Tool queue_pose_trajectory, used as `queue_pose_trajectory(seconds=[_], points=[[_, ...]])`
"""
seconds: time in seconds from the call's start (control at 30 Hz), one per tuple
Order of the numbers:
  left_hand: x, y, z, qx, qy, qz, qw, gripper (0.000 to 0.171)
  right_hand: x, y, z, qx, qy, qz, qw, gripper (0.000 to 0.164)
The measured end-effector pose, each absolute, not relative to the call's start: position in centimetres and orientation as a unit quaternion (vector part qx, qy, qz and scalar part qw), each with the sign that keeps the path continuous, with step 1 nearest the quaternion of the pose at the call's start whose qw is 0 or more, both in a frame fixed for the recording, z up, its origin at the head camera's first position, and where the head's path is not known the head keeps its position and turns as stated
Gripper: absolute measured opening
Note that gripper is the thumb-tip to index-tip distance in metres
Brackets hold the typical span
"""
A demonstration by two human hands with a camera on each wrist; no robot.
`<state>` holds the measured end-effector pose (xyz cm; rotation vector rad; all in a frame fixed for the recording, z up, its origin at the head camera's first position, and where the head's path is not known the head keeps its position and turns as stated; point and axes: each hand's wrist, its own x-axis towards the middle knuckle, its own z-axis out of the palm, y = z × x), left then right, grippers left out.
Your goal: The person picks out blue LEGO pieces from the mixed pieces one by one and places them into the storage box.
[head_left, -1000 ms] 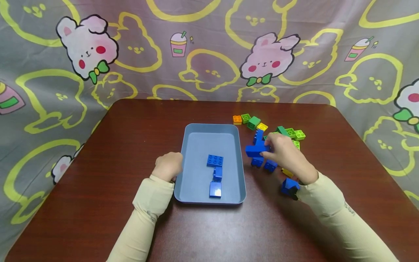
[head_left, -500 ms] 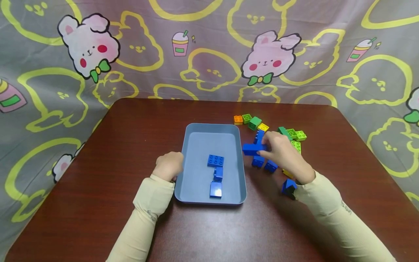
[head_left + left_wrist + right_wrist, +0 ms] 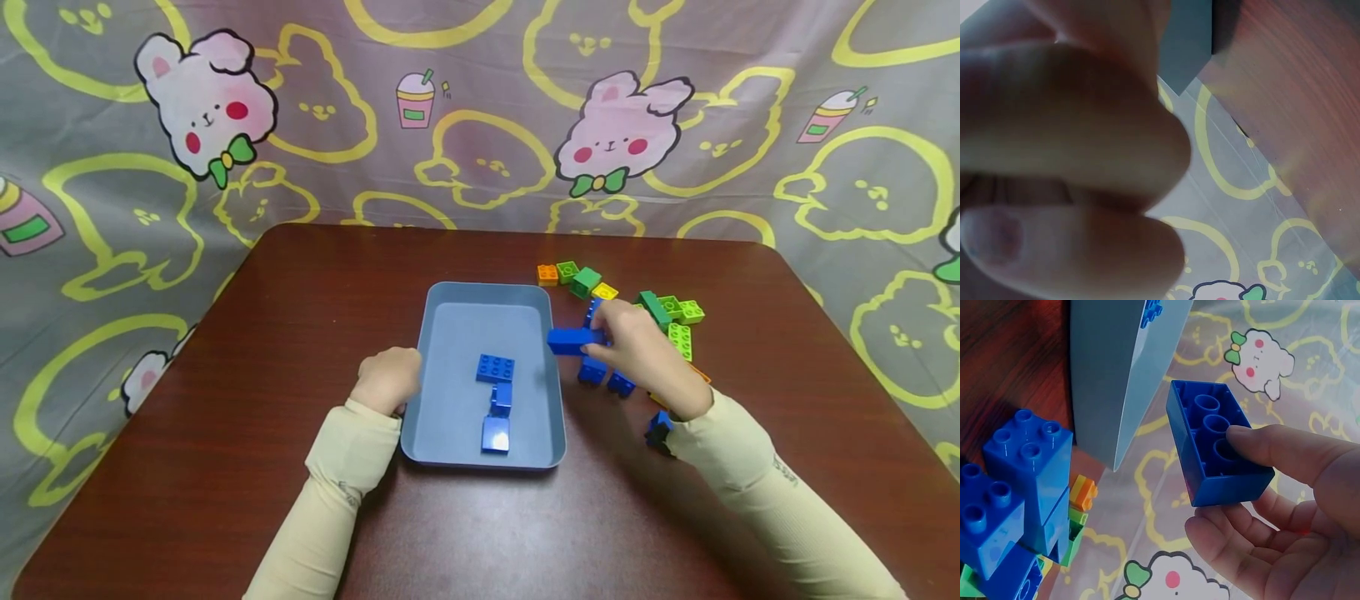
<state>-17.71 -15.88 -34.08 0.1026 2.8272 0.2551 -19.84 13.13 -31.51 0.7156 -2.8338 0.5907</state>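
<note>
My right hand [image 3: 637,350] pinches a long blue building brick [image 3: 1222,444] between thumb and fingers. In the right wrist view its hollow underside with round tubes faces the camera. In the head view the brick overlaps the right rim of the grey-blue tray [image 3: 487,333]. My left hand [image 3: 387,379] is curled into a fist right at the tray's left rim; nothing shows between its fingers in the left wrist view. Inside the tray lie a studded blue brick [image 3: 496,368], a small blue brick [image 3: 502,400] and a smooth-topped blue piece [image 3: 496,435].
More blue bricks [image 3: 1029,450] stand beside the tray, some stacked and partly hidden by my right hand. Beyond them lie an orange brick [image 3: 548,274], a yellow brick [image 3: 604,291] and several green bricks [image 3: 655,309]. A patterned cloth [image 3: 480,125] hangs behind the table.
My right hand has shifted left with the long blue brick, from over the blue pile to the tray's right rim. My left hand and the bricks in the tray stay put.
</note>
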Motion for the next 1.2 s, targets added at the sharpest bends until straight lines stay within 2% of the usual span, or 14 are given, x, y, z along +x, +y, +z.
queue_pose_trajectory(seconds=[0.2,0.5,1.2], points=[[-17.7,-15.9,-34.1,0.034,0.984,0.086,0.153,0.023,-20.0,12.8,-31.5,0.241,-0.946,0.199,0.085,0.023],[-17.8,-15.9,-34.2,0.034,0.982,0.1,0.155,0.03,-20.0,12.1,-31.5,0.238,-0.948,0.199,0.076,0.023],[-17.8,-15.9,-34.3,0.023,0.982,0.107,0.156,0.031,-20.4,9.6,-31.0,0.232,-0.949,0.199,0.073,0.023]])
